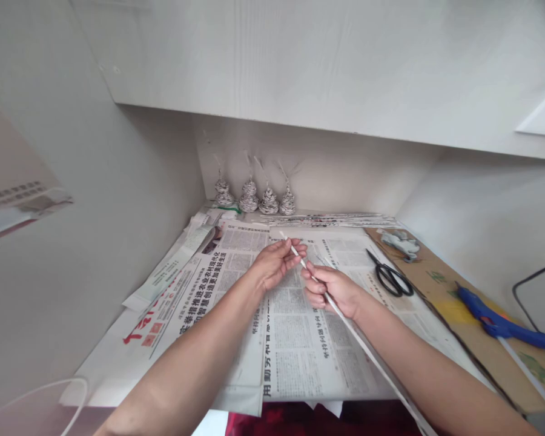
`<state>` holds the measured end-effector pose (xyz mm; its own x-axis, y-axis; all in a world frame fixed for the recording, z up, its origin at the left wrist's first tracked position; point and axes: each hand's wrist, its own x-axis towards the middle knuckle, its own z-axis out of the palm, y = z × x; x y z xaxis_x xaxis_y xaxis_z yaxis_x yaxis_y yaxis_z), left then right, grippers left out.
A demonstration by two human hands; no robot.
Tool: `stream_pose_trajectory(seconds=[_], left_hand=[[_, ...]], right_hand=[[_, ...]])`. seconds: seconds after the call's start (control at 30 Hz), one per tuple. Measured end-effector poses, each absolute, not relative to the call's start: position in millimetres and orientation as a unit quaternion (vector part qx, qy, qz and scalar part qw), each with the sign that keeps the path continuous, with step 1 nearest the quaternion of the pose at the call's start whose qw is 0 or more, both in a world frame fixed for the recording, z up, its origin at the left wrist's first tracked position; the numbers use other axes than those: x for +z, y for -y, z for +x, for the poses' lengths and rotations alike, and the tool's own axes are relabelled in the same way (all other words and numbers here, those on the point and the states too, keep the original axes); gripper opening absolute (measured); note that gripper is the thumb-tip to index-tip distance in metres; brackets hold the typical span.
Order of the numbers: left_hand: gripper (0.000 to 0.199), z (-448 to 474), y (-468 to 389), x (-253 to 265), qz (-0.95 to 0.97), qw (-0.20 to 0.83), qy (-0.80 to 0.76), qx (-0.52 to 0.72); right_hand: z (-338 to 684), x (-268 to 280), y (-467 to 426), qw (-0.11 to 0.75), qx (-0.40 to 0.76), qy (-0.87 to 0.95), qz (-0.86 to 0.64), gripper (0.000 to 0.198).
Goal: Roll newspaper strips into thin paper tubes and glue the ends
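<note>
A long, thin white rolled-paper stick [361,336] slants from the lower right up to the middle of the table. Near its upper tip, my left hand [277,261] pinches it between thumb and fingers. Just below, my right hand [329,287] is closed around the same stick, its fingers curled. The lower length runs past my right forearm and out of the bottom of the view; there it looks like more than one strand, but I cannot tell for sure. Under both hands lies printed newspaper [295,351].
Several woven paper gourd shapes [269,201] stand along the back wall, beside a bundle of paper sticks [331,220]. Black scissors [390,278] lie to the right. A blue glue gun [499,321] and a crumpled whitish lump [399,243] rest on cardboard [436,290]. A cabinet overhangs the back.
</note>
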<state>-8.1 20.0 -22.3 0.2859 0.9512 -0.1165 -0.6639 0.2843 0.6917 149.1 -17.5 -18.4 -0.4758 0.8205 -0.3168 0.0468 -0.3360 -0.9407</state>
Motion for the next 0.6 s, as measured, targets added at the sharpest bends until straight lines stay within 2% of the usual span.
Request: stream_pose_trajectory(seconds=[0.07, 0.2, 0.23, 0.33, 0.4, 0.47, 0.57, 0.6], left_hand=[[0.014, -6.9, -19.2, -21.8, 0.267, 0.755, -0.272, 0.533], [0.012, -4.7, -18.7, -24.2, 0.269, 0.757, -0.277, 0.527], [0.012, -4.3, -18.8, -25.2, 0.271, 0.758, -0.274, 0.526], [0.012, -4.3, -19.5, -28.1, 0.276, 0.762, -0.261, 0.525], [0.012, -4.6, -20.0, -29.6, 0.28, 0.763, -0.255, 0.524], [0.013, -4.7, -20.3, -30.7, 0.284, 0.764, -0.256, 0.52], [0.013, -4.0, -19.8, -31.5, 0.289, 0.767, -0.255, 0.513], [0.013, -3.6, -19.5, -31.5, 0.29, 0.769, -0.252, 0.511]], right_hand=[[150.4, -18.3, 18.1, 0.284, 0.676, 0.518, -0.44, 0.037], [149.9, -22.5, 19.9, 0.32, 0.501, 0.617, -0.515, 0.036], [149.5, -23.4, 20.0, 0.324, 0.511, 0.609, -0.513, 0.036], [149.7, -23.9, 19.3, 0.312, 0.664, 0.514, -0.444, 0.034], [150.8, -23.2, 19.1, 0.302, 0.719, 0.477, -0.406, 0.033], [151.8, -23.1, 19.9, 0.308, 0.67, 0.516, -0.436, 0.034], [152.4, -23.2, 22.6, 0.323, 0.535, 0.598, -0.501, 0.035], [152.3, -22.7, 23.6, 0.323, 0.536, 0.598, -0.501, 0.036]])
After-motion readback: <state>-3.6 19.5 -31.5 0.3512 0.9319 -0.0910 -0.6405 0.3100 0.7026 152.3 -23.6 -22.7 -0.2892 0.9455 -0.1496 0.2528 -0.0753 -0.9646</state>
